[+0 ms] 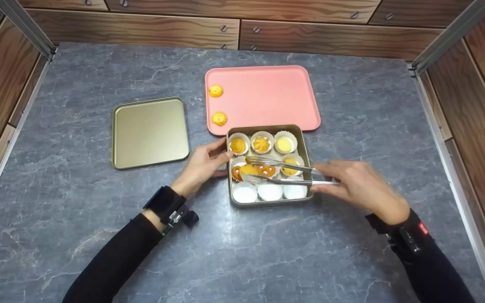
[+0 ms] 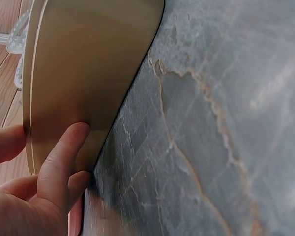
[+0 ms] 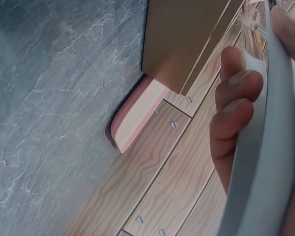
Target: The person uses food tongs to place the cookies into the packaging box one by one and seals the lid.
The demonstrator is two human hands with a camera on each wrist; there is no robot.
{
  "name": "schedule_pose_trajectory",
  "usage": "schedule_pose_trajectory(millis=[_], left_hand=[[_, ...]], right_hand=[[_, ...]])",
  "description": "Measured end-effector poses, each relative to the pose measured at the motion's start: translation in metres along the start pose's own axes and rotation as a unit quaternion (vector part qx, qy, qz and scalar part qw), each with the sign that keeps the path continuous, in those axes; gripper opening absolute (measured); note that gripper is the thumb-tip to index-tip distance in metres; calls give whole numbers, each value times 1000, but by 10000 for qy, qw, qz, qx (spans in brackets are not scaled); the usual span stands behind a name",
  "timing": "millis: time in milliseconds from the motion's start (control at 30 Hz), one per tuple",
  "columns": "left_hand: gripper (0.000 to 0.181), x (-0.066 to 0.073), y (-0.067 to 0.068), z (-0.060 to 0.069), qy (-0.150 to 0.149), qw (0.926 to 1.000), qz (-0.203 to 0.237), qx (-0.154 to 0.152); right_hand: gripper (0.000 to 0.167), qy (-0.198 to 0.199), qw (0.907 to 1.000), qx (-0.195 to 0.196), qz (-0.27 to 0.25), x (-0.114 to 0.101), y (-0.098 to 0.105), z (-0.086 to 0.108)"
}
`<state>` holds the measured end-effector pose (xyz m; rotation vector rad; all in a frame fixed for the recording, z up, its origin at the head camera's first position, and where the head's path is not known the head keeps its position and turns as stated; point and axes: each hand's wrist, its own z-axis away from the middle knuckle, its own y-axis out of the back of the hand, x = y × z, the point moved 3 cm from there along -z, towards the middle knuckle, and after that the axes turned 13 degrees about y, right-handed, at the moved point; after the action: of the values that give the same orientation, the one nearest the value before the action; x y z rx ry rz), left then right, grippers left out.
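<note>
My right hand [image 1: 358,185] holds metal tongs [image 1: 289,182], their tips reaching over the middle row of a square gold tin [image 1: 306,147]. Between the tips lies a yellow cookie [image 1: 249,169], with orange-brown cookies [image 1: 267,170] right beside it. White paper cups line the tin; the back row and the middle right cup hold yellow or golden cookies, while the front paper cups [image 1: 270,191] show only white. My left hand [image 1: 202,166] holds the tin's left side, thumb at the rim and fingers against the outer wall [image 2: 93,54]. In the right wrist view, fingers curl round the tongs' pale handle [image 3: 273,142].
Behind the tin lies a pink tray [image 1: 263,97] with two yellow cookies [image 1: 219,118] near its left edge. The square gold lid [image 1: 152,134] rests on the grey marbled table [image 1: 242,261], left of the tin. Wood-patterned panels [image 1: 141,29] border the table.
</note>
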<state>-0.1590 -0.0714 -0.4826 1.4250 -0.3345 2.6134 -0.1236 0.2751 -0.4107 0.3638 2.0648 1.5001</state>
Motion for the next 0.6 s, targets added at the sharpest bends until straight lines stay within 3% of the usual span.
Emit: schedule_pose_trajectory(millis=[600], left_hand=[[68, 0, 0, 1, 50, 9999, 95, -39]], right_hand=[[48, 666, 9972, -256, -230, -6, 0, -4]])
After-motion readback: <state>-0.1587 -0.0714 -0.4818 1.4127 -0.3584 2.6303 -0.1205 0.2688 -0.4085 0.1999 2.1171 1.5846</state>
